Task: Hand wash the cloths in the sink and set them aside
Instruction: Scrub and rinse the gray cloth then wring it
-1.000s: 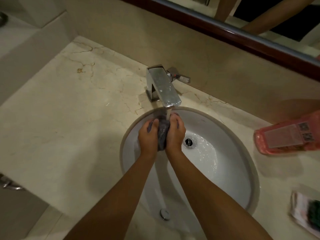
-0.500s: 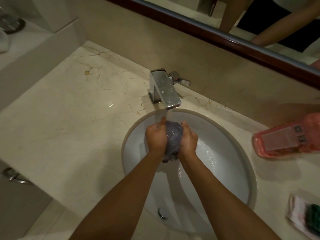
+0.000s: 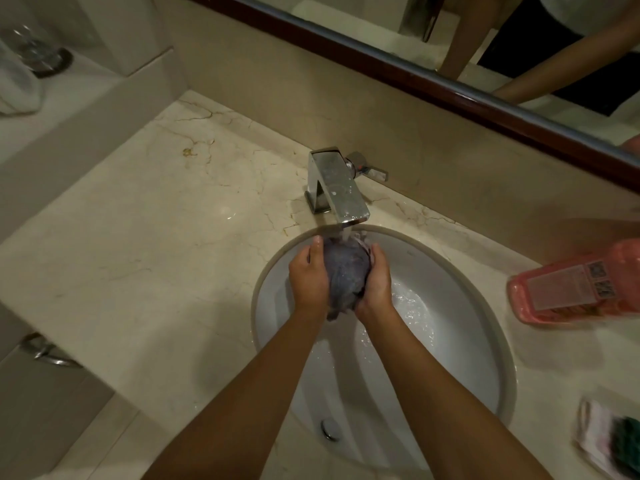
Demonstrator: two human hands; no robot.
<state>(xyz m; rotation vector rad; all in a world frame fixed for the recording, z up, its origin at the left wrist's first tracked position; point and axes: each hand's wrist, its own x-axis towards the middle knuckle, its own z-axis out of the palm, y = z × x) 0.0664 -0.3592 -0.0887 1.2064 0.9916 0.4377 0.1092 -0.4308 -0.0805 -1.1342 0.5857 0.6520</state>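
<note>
Head-worn view, looking down at a bathroom sink (image 3: pixel 460 341) sunk into a pale marble worktop (image 3: pixel 156 258).

Both hands raised over the back of the basin, directly beneath the spout of a square chrome faucet (image 3: pixel 337 188). Water running from the spout straight onto a bunched grey-blue cloth (image 3: pixel 344 275), most likely held there so the stream soaks through the fabric.

Left hand (image 3: pixel 308 275) curled round the cloth's left side, thumb pointing up toward the spout. Right hand (image 3: pixel 377 282) curled round its right side. Cloth squeezed into a ball between the two palms, a loose tail hanging below the wrists. Grip of this kind probably meant for rubbing or wringing while rinsing.

Water splashing and pooling on the white basin to the right of the hands, on the side where the drain should lie.

Pink bottle (image 3: pixel 571 285) lying on its side on the worktop to the right of the sink, within reach, possibly the soap. Small packet (image 3: pixel 609 441) near the lower right edge, blurred. Dark-framed mirror (image 3: pixel 415 74) along the back wall, reflecting the person's arms. Glass (image 3: pixel 31 46) on a raised ledge at far left.

Only this one cloth plainly visible, nothing plainly set aside; washing judged to be mid-way at best.
</note>
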